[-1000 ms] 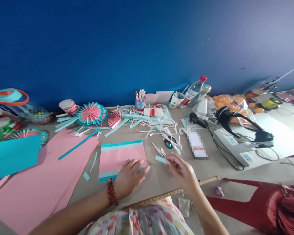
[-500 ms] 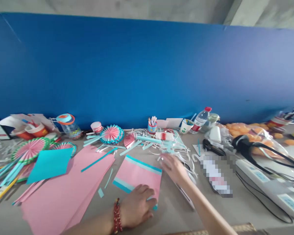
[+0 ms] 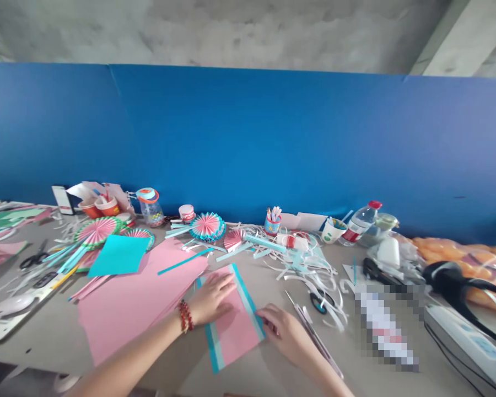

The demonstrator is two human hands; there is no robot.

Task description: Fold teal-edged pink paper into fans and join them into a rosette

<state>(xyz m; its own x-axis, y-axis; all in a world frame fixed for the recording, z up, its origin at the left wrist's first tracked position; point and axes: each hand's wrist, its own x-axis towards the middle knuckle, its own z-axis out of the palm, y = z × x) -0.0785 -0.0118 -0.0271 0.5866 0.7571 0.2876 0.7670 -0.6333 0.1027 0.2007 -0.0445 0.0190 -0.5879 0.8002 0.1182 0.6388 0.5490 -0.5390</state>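
**Holding the banded sheet flat on the surface**

My left hand (image 3: 209,298) lies palm down on the pink sheet with teal bands (image 3: 236,330), its fingers spread open and pressing near the sheet's far end. The sheet lies flat on the surface (image 3: 45,347), slanted, with its left corner overlapping the stack of plain pink paper (image 3: 136,303). My right hand (image 3: 285,335) sits at the sheet's right edge, fingers curled onto the teal band there. I cannot tell whether they pinch the edge or only press on it.

As I judge it, this is a steadying and squaring step. Any further handling calls for the left palm to keep the sheet from sliding while the right fingers work along that edge.

Containers, all beyond the sheet, against the blue wall:
- Far left of it, two orange cups (image 3: 96,207) with paper scraps poking out
- A clear jar with a teal lid (image 3: 151,207), coloured bits inside
- Straight beyond it, a small pen cup (image 3: 272,224) full of pens
- To its right, a white cup (image 3: 331,231) with something teal in it
- A plastic bottle (image 3: 359,225) with a red cap, contents unclear
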